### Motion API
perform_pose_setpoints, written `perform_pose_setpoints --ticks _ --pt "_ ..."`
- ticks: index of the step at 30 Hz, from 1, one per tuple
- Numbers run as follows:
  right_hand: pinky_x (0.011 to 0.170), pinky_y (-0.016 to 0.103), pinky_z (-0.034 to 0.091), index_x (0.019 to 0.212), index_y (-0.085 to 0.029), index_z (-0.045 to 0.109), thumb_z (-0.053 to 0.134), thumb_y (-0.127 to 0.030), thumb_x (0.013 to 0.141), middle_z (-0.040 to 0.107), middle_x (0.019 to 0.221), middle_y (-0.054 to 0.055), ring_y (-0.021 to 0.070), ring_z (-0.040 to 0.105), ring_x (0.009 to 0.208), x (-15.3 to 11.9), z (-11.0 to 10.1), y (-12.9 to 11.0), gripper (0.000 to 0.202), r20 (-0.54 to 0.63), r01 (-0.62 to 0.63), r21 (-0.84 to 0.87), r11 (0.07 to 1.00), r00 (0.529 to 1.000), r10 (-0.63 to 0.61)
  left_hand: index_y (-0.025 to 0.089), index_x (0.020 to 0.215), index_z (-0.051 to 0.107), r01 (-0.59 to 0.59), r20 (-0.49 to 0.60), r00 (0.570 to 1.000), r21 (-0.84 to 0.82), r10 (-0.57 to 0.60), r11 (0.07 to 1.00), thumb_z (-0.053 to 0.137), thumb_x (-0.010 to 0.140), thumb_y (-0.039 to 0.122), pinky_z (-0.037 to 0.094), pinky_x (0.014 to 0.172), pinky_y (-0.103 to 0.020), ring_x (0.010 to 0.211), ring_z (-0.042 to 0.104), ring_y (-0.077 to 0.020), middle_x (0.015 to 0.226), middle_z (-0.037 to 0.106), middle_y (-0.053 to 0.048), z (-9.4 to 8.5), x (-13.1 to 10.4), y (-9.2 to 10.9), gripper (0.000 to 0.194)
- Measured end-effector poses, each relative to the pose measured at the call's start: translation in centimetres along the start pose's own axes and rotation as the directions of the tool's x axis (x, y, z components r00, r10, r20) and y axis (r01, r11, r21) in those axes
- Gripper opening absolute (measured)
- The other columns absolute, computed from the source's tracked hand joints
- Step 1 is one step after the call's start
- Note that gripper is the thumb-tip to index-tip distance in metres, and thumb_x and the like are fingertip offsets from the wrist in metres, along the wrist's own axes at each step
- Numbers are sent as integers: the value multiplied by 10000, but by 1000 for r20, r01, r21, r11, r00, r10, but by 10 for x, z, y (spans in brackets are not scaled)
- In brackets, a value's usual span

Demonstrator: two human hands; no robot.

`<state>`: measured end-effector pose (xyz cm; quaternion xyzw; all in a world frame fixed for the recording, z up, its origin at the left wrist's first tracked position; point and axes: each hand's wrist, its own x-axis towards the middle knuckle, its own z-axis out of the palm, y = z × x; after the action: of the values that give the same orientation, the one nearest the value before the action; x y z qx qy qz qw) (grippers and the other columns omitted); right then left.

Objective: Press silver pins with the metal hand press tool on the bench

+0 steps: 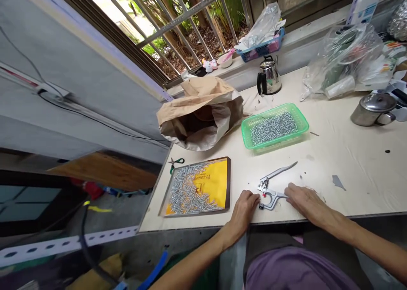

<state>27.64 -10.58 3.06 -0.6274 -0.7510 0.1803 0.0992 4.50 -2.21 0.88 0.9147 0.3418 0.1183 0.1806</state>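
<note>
Head view: pliers (275, 196) with spread handles are seen right of the lower centre of the frame.
Left hand (244, 207): its fingertips are drawn together beside the pliers' head; whether a piece is pinched cannot be told.
Right hand (305, 201): the lower handle's end is gripped.
Shallow tray (228, 184): small metal pieces (187, 188) are spread over it, left of centre.
Green basket (276, 141): similar pieces are heaped, right of centre.
Progress: seemingly partway; which lot is finished cannot be judged.
</note>
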Motion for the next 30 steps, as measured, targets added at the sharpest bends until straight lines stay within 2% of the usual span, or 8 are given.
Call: perform_pose_setpoints --ticks 3,8,10,12,14,16,20,30 --pt "532 266 265 806 -200 504 436 -84 865 522 778 6 145 503 635 1 7 2 147 -41 0 -12 1000 999 0 187 969 601 -61 34 998 133 57 989 422 916 139 463 674 -274 777 520 -165 836 557 -50 -2 -4 2 193" --pt "545 278 271 820 -197 507 397 -67 863 524 791 19 155 496 643 0 10 4 176 -31 33 -10 999 999 -33 170 926 560 -189 248 960 248 126 950 395 874 43 470 709 -319 814 519 -196 895 564 -76 -12 5 6 215" --pt "558 279 284 831 -198 507 413 -68 847 526 807 25 155 489 650 -1 11 4 161 -38 26 5 1000 999 -26 169 849 573 -77 248 968 118 46 990 430 862 65 468 707 -300 802 541 -185 850 588 -61 -15 13 7 178" --pt "580 275 306 851 -196 509 431 -68 829 529 828 31 152 482 663 -2 14 5 152 -46 22 26 999 999 -20 162 785 593 208 261 950 -111 -174 972 494 840 132 461 643 -261 720 566 -161 748 605 -32 -17 22 8 117" --pt "609 273 330 876 -198 512 434 -68 820 532 848 35 151 480 680 -5 17 6 161 -53 36 57 998 998 -33 143 758 606 521 366 839 -329 -403 788 558 805 214 436 541 -226 578 555 -129 621 590 -2 -19 29 9 98" --pt "643 279 355 905 -204 515 424 -63 814 535 868 38 159 487 712 -8 18 6 191 -63 66 87 994 996 -60 126 763 606 705 489 708 -448 -509 550 619 759 293 412 467 -208 474 523 -105 548 575 16 -22 33 11 168" --pt "707 310 388 951 -216 521 415 -26 772 550 896 50 188 508 783 -15 19 4 282 -89 111 94 989 991 -103 111 763 607 797 595 601 -497 -534 343 736 630 394 402 397 -188 416 511 -90 512 580 17 -26 34 17 338" --pt "739 347 413 935 -194 517 386 46 714 558 854 51 207 523 779 -16 9 -7 352 -143 133 -15 991 981 -134 103 662 607 847 642 531 -426 -553 319 747 644 307 446 416 -185 416 529 -83 486 574 23 -30 37 27 248"
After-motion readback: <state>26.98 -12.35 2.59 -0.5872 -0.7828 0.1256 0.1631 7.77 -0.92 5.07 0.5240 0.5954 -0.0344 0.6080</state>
